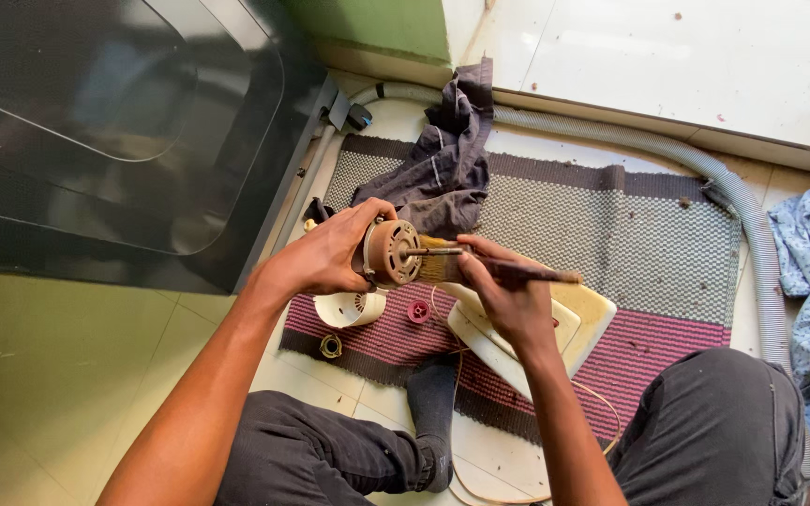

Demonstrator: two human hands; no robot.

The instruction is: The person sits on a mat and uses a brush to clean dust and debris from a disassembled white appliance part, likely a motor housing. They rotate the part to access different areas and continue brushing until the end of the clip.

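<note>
Brown dust coats the motor, which I grip in my left hand above the mat. My right hand pinches a brush, bristles on its right face; cleaning looks partly done.

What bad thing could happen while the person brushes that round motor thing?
The left hand holds the dusty motor in the air, so it might slip and drop onto the cream plastic housing below. The right hand presses the paintbrush beside the thin metal shaft, which could poke a finger. Brushed-off dust may land on the striped mat, where a small pink part could easily get lost.
</note>
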